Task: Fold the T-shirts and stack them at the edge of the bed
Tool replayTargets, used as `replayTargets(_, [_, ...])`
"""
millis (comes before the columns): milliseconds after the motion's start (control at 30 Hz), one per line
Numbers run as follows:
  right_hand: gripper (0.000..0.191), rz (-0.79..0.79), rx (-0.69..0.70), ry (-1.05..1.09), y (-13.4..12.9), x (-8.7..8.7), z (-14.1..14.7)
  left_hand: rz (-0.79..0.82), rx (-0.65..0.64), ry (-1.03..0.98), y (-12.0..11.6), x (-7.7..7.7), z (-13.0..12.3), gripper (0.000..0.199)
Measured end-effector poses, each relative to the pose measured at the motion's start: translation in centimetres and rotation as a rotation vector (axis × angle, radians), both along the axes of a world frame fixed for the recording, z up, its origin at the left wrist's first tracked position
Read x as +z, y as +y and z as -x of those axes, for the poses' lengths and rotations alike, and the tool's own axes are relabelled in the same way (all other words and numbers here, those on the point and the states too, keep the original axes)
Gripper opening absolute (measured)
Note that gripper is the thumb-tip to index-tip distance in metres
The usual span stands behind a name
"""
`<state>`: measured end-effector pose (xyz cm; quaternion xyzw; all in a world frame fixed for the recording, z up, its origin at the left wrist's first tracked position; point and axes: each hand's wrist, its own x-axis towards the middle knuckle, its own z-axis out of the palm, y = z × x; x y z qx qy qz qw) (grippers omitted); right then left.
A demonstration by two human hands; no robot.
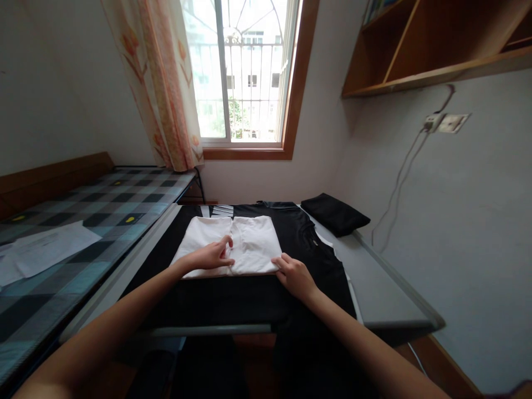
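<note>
A folded white garment (pixel 255 244) lies on a black shirt (pixel 307 271) spread over the table. My left hand (pixel 214 255) rests on the white garment near its middle seam, thumb and fingers apart, with nothing between them. At the garment's near right corner is my right hand (pixel 293 271), its thumb and fingers pinched on the edge of the white cloth. The black shirt's neckline shows to the right of the garment.
A folded black cloth (pixel 334 213) sits at the table's back right. The grey table (pixel 386 293) has a raised rim. On the left, papers (pixel 50 249) lie on a checked mattress (pixel 95 205). A wooden shelf (pixel 436 72) hangs at the upper right, near a plugged-in cord (pixel 401 174).
</note>
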<state>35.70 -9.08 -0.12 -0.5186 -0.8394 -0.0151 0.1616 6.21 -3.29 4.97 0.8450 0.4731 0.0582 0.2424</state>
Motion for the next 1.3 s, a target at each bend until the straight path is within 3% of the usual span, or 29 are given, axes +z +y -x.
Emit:
replayTargets(133, [0.025, -0.005, 0.011, 0.012, 0.0, -0.1, 0.0, 0.085, -0.103, 0.014, -1.0, 0.7, 1.6, 0.041])
replayTargets(267, [0.024, -0.004, 0.004, 0.011, 0.1, 0.0, 0.1, 0.097, -0.102, 0.030, -1.7, 0.4, 2.5, 0.033])
replayTargets(833, [0.025, 0.008, 0.003, 0.005, -0.1, 0.2, 0.0, 0.118, -0.250, -0.033, -2.3, 0.9, 2.4, 0.037])
replayTargets(1033, [0.024, 0.021, -0.003, 0.000, -0.1, 0.3, 0.1, 0.125, -0.201, -0.039, -2.2, 0.2, 2.1, 0.040])
replayTargets(1167, [0.025, 0.009, -0.001, 0.010, -0.1, 0.2, 0.1, -0.093, -0.063, -0.088, -1.1, -0.3, 1.6, 0.045])
replayTargets(1300, [0.025, 0.006, 0.002, 0.005, -0.1, 0.1, 0.0, -0.356, 0.075, -0.059, 1.9, -1.3, 1.4, 0.051])
